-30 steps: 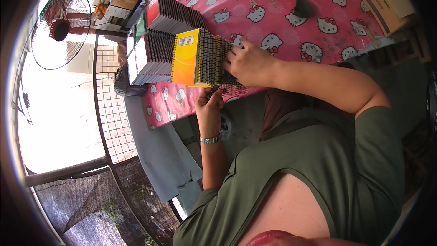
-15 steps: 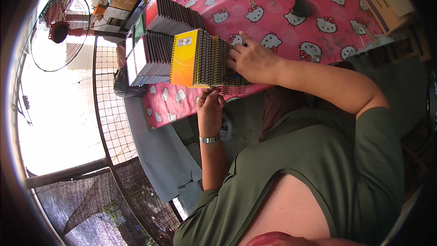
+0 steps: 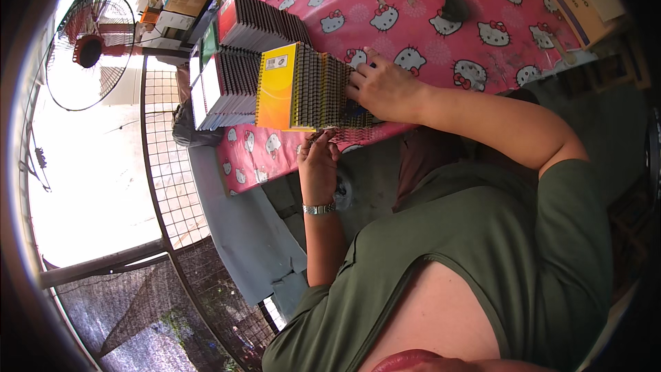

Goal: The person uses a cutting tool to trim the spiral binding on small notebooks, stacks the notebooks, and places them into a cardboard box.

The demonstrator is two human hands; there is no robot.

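Note:
A tightly packed row of spiral notebooks [image 3: 321, 89] stands at the table's near edge, its yellow-orange front cover [image 3: 277, 89] facing left. My right hand [image 3: 385, 89] rests at the right end of the row, fingers curled against the notebooks and partly hidden by them. Under the row's near edge is my left hand [image 3: 318, 158], its fingers bent together close to the lower edges of the notebooks. Whatever is between those fingertips is too small to make out. A metal-band watch [image 3: 319, 209] is on my left wrist.
Behind and left stand more stacks of notebooks, one with red covers [image 3: 231, 19] and one with white covers [image 3: 206, 93]. The pink patterned tablecloth [image 3: 427, 48] bears a dark green object [image 3: 455, 8]. At the far right sits a cardboard box [image 3: 575, 0]; a fan [image 3: 89, 48] stands left.
The front of the notebook row has shifted very slightly left. My right hand's fingers have moved a little at the row's end; my left hand stays at its lower edge.

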